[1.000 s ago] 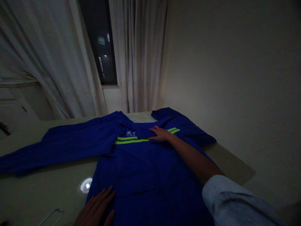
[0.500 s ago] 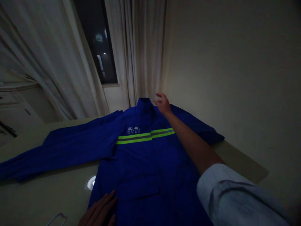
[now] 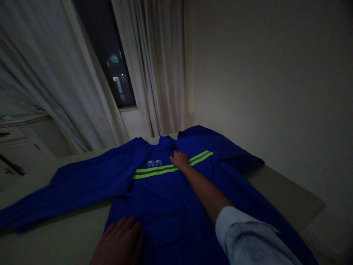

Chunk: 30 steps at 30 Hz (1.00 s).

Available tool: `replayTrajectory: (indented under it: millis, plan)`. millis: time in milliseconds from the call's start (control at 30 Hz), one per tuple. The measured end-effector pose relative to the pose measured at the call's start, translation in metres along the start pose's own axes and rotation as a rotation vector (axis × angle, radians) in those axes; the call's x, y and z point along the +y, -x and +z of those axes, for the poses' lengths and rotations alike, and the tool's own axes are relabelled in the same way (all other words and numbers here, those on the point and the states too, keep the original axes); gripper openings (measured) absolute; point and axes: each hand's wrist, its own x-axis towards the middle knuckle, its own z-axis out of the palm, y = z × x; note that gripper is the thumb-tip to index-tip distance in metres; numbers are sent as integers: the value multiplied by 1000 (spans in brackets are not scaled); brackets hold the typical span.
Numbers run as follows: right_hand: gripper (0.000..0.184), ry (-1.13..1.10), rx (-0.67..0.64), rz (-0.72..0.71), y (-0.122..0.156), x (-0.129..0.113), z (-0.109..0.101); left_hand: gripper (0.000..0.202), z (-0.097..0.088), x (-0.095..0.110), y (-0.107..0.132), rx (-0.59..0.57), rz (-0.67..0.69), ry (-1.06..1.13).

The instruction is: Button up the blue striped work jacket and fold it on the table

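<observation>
Right hand (image 3: 179, 159) lies palm down, fingers loose and clamped on nothing, pressing the chest of the blue work jacket with neon green reflective stripes (image 3: 165, 198), just below its collar (image 3: 164, 141). Left hand (image 3: 121, 237) is spread flat too, on the near left hem. The jacket is spread front-up across the pale table (image 3: 284, 195), one long sleeve (image 3: 68, 187) stretched out far to the left. Beyond the far edge hang pale curtains (image 3: 154, 73) around a dark window (image 3: 110, 62).

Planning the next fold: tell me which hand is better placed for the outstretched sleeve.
Probably left: the left hand lies on the jacket on that sleeve's side; the right hand rests mid-chest at the stripe.
</observation>
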Motion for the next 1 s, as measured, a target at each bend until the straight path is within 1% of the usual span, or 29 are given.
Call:
replayTrajectory:
  millis: [33, 67, 100, 133, 167, 233, 300, 367, 433, 467, 533, 600, 633, 700, 733, 767, 800, 833, 867, 900, 933, 967, 1000]
  plan:
    - [36, -24, 19, 2, -3, 3, 1, 35, -13, 12, -24, 5, -28, -8]
    - [33, -52, 34, 3, -4, 6, 3, 36, -22, 23, -49, 8, -30, -4]
    - [32, -84, 47, 4, -5, 10, 6, 37, -28, 32, -76, 12, -31, 3]
    - [32, -119, 60, 7, -6, 15, 8, 38, -29, 39, -103, 22, -26, 17]
    - [32, -156, 75, 12, -6, 18, 10, 40, -26, 43, -129, 39, -22, 33]
    - [31, -235, 115, 26, -9, 25, 12, 45, -13, 45, -174, 80, -50, 77]
    - [31, -315, 171, 49, -14, 32, 12, 49, 6, 42, -205, 107, -113, 124]
    - [36, -394, 244, 98, -20, 41, 9, 54, 24, 39, -221, 104, -165, 157]
    - [43, -472, 317, 170, -25, 55, 2, 59, 36, 37, -224, 89, -178, 178]
    - [46, -510, 343, 204, -28, 63, -2, 61, 39, 36, -223, 84, -174, 184]
    - [46, -578, 368, 249, -32, 77, -11, 64, 40, 35, -221, 79, -164, 191]
    - [42, -631, 378, 273, -35, 85, -22, 66, 38, 35, -219, 75, -169, 195]
    - [41, -649, 386, 283, -35, 85, -27, 67, 37, 36, -220, 72, -173, 198]
    - [40, -673, 423, 298, -31, 75, -38, 67, 35, 36, -221, 72, -178, 205]
    - [40, -680, 444, 262, -24, 67, -44, 67, 35, 36, -221, 75, -176, 209]
    - [40, -678, 449, 179, -13, 59, -49, 66, 34, 35, -222, 79, -171, 212]
    - [38, -663, 418, 44, 3, 50, -53, 66, 34, 35, -222, 86, -164, 215]
    - [36, -629, 337, -139, 24, 44, -57, 65, 34, 35, -222, 93, -157, 216]
    - [33, -569, 211, -352, 49, 41, -59, 64, 34, 35, -221, 100, -154, 218]
    - [31, -485, 50, -557, 77, 41, -62, 63, 34, 35, -221, 110, -156, 219]
    - [30, -381, -115, -733, 106, 44, -63, 61, 34, 36, -220, 125, -157, 221]
    - [30, -280, -230, -849, 133, 51, -65, 58, 34, 36, -219, 144, -156, 224]
    - [26, -207, -290, -895, 158, 60, -65, 55, 33, 36, -218, 165, -153, 228]
